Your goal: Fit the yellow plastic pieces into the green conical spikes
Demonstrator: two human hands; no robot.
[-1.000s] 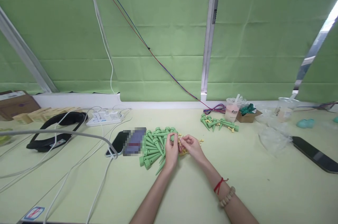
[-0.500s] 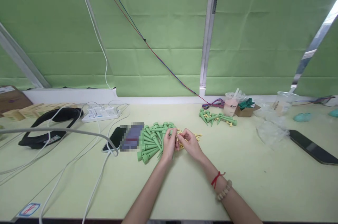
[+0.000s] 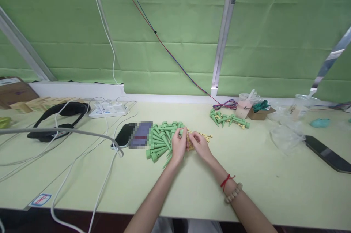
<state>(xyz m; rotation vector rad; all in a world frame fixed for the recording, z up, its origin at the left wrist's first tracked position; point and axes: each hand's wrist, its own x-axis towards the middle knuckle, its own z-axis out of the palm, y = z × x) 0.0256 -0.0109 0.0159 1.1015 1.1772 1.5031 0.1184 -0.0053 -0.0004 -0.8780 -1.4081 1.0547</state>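
Observation:
Many green plastic watering spikes [image 3: 160, 141] lie heaped at the left of my left hand [image 3: 179, 143]. Its fingers are closed around a green spike that is mostly hidden; bits of green show at the edges of the hand. Close beside it, my right hand [image 3: 200, 146] is pinched at the fingertips, almost touching the left. What sits in that pinch is too small and covered to make out. Small yellow plastic pieces [image 3: 207, 137] are scattered behind and between both hands.
More green spikes with yellow pieces [image 3: 229, 119] lie at the back right, near a drink cup [image 3: 243, 105] and a small cardboard box [image 3: 260, 113]. Phones [image 3: 327, 154] lie on both sides. White cables [image 3: 102, 174], a power strip [image 3: 108, 110] and a black headband [image 3: 59, 121] occupy the left.
The camera view has tilted and shifted, so the table's front edge shows more. Both hands stay together at the heap; a loose spike now shows beside my left wrist.

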